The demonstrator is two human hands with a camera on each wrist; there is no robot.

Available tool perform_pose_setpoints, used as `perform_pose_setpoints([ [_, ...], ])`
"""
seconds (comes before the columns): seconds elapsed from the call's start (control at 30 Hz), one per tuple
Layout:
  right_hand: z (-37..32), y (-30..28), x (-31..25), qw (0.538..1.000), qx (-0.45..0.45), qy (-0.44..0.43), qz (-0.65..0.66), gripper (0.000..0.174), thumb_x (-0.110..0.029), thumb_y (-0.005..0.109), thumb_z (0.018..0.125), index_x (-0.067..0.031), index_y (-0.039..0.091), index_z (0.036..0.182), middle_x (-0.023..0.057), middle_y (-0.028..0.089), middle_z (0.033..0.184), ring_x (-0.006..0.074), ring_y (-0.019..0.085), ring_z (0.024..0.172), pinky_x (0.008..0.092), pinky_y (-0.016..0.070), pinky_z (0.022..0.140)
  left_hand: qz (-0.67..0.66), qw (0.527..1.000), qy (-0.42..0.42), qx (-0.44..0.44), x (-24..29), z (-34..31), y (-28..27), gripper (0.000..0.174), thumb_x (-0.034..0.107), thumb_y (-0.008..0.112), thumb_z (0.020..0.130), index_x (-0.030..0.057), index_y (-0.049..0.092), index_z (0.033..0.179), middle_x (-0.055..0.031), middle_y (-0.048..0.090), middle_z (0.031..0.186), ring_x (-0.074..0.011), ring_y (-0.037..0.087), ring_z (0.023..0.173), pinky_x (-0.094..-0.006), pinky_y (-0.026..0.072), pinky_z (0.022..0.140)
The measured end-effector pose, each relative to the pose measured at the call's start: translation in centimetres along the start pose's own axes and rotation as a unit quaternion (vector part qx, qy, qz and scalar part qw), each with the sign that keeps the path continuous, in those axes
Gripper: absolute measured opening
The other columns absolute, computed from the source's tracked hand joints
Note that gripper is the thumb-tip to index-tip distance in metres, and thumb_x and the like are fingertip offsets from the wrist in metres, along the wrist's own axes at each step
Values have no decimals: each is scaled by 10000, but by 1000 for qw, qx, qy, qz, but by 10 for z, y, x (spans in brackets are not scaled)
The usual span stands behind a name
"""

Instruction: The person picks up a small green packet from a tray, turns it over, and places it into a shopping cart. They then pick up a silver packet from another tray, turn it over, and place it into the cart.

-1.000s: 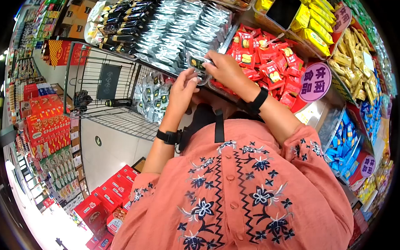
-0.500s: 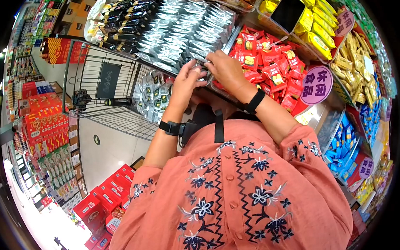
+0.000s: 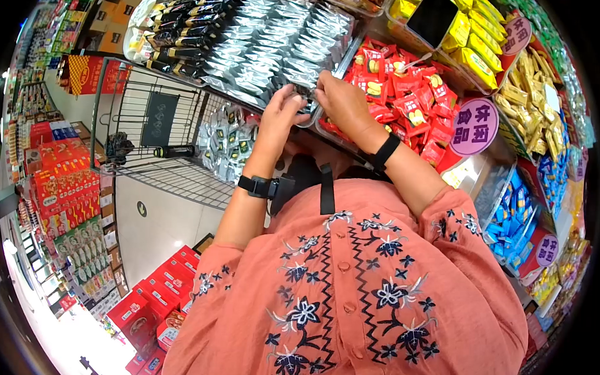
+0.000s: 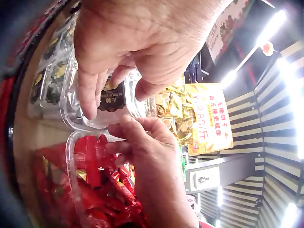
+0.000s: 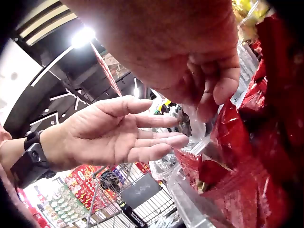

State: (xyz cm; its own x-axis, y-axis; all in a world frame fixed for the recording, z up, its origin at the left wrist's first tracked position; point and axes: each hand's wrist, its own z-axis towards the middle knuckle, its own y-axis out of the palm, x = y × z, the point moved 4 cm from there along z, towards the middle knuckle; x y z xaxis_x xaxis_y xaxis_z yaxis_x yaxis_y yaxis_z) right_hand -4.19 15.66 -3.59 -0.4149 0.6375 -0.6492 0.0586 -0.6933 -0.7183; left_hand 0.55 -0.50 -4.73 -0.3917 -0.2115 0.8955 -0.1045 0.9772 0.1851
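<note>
Packet (image 4: 112, 98) with a dark label is located at the front of a clear bin (image 4: 64, 107), between the left hand (image 3: 281, 114) and the right hand (image 3: 346, 108). In the head view, the packet is almost wholly concealed by fingers; in the left wrist view, its edges are partly masked. The labelled face is turned toward the left wrist camera; the long axis cannot be determined from the broken outline. The left fingers are extended and released beside the packet. The right fingers are curled; whether the packet is pinched by them cannot be told. Red packets (image 3: 409, 92), contained alongside, are blurred and cut off in the right wrist view.
</note>
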Motion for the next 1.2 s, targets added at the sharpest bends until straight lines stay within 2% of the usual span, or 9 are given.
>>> perform_pose_setpoints([
  [0.23,2,0,1,1000,-12,6,0,175,-182,640,914,-71,520,977,143,666,761,375,672,699,497,500,575,1,1000,8,2,2,2,3,643,207,583,1008,-138,320,1483,-212,528,1358,-301,583,1247,-377,572,938],
  [0.53,-3,-5,-1,999,-6,32,29,203,-215,670,908,-83,533,979,146,666,736,379,673,697,504,488,573,7,1000,12,-4,-1,-2,1,609,217,580,1012,-120,359,1469,-197,532,1356,-293,587,1244,-366,571,931],
  [0.73,1,-3,1,998,-27,55,20,238,-239,705,904,-73,544,957,166,657,754,381,662,705,469,483,580,9,1000,8,-1,1,-2,0,589,237,588,1012,-108,397,1449,-193,543,1349,-278,602,1222,-356,568,930],
  [0.87,1,-16,-13,999,-3,28,45,274,-265,726,886,-66,545,935,159,649,715,386,661,678,485,467,562,26,1000,8,-4,-5,-9,-11,585,247,602,1008,-101,416,1439,-183,594,1295,-238,638,1164,-328,568,899],
  [0.97,5,-22,-34,992,-33,26,116,267,-245,734,894,-50,554,920,148,642,708,352,654,640,429,482,562,42,998,39,5,-1,-28,-24,460,231,566,1029,-57,504,1382,-166,659,1224,-219,684,1070,-299,566,853],
  [1.0,6,-22,-43,985,-77,45,148,236,-226,721,904,-37,580,915,146,641,706,320,650,622,391,483,566,31,999,33,13,0,-38,-32,429,233,559,1032,-50,526,1354,-158,669,1198,-216,693,1041,-291,565,830],
  [1.07,6,-16,-63,970,-142,35,193,219,-222,709,910,-32,600,915,148,634,697,303,645,619,384,477,567,7,999,18,26,1,-56,-53,374,235,546,1040,-36,571,1297,-143,691,1148,-212,710,983,-277,563,783],
  [1.17,2,11,-89,934,-253,24,252,203,-217,674,923,-19,628,923,153,643,729,285,642,641,377,480,593,-12,993,7,121,-33,-64,-110,327,253,528,1052,-21,617,1207,-126,697,1061,-183,706,864,-272,555,711],
  [1.2,-1,25,-91,924,-284,4,257,186,-197,667,940,-15,633,963,106,636,728,197,610,656,331,480,611,-6,989,-1,151,-47,-63,-131,324,269,530,1051,-13,621,1182,-118,694,1037,-173,696,838,-271,553,694],
])
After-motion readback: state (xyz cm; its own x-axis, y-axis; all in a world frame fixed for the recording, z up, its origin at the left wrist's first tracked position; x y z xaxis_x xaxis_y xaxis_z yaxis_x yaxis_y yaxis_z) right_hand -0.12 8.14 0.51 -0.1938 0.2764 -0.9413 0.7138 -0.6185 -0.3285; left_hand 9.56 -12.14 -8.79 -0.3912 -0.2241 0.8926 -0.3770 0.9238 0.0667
